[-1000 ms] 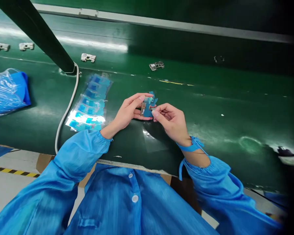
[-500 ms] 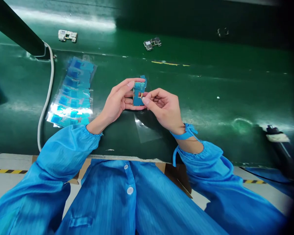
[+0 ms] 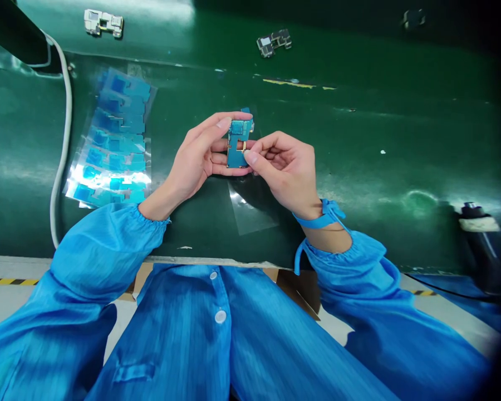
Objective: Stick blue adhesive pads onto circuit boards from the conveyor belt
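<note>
A small blue circuit board (image 3: 236, 153) with a notch in its right side is held upright above the bench. My left hand (image 3: 202, 147) grips it by the edges, fingers behind and below, thumb at the upper left. On the board's lower right edge, beside the notch, the thumb and forefinger of my right hand (image 3: 281, 164) are pinched together. Whether they hold the board's edge or some tiny piece is hidden. A clear plastic sheet (image 3: 250, 209) lies on the bench beneath my hands.
Left of my hands lie sheets of blue die-cut film (image 3: 117, 139), with a grey cable (image 3: 67, 122) beyond them. Farther back are a white-and-metal board (image 3: 103, 23), a dark board (image 3: 274, 43) and a dim dark part (image 3: 413, 19). A black handheld tool (image 3: 480, 245) rests at right.
The camera view has shifted, so the boards at the back sit higher in the picture. Both hands keep nearly the same hold on the circuit board.
</note>
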Demonstrator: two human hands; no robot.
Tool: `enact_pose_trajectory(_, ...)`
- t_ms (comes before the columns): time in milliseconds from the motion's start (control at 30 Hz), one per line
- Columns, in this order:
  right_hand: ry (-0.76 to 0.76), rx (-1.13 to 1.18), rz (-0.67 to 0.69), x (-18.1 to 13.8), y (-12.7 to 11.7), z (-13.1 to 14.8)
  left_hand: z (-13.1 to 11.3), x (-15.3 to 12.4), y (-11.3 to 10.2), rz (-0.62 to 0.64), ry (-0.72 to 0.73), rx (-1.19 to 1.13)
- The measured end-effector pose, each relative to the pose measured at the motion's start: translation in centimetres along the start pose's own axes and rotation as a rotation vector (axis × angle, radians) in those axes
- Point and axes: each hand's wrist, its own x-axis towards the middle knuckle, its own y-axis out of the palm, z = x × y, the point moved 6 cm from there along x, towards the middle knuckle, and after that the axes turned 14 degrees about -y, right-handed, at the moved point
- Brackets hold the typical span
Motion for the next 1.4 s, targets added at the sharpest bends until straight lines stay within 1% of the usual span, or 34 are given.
enact_pose_trajectory(167, -0.021, -0.012, 0.003, 0.0, -0.09, 0.03, -0.04, -0.09, 0.09, 0.003, 0.007, -0.044)
enact_pose_trajectory(333, 0.001, -0.05, 0.014, -0.01, -0.08, 0.01, -0.15, -0.23, 0.08, -0.003, -0.001, -0.025)
enact_pose_trajectory(467, 0.008, -0.033, -0.003, -0.11, 0.01, -0.08, -0.12, -0.23, 0.09, 0.001, -0.001, -0.019)
enact_pose_trajectory(600, 0.037, -0.051, -0.009, -0.25, 0.01, -0.29, 0.07, -0.06, -0.01, -0.02, -0.01, 0.012)
enact_pose_trajectory(767, 0.075, -0.089, 0.008, -0.28, -0.03, -0.3, 0.01, 0.01, 0.12, 0.011, 0.016, -0.01)
enact_pose_trajectory(833, 0.079, -0.089, 0.008, -0.26, -0.05, -0.29, -0.07, -0.04, 0.12, 0.013, 0.022, -0.014)
enact_pose_trajectory(1033, 0.07, -0.071, 0.01, -0.25, -0.01, -0.45, -0.2, -0.28, 0.03, -0.02, -0.013, 0.071)
enact_pose_trajectory(1233, 0.075, -0.023, 0.025, -0.26, 0.04, -0.62, -0.06, -0.36, -0.03, -0.039, -0.001, 0.087)
enact_pose_trajectory(1400, 0.082, -0.027, 0.036, -0.29, 0.02, -0.77, 0.17, -0.17, -0.18, -0.019, 0.023, 0.095)
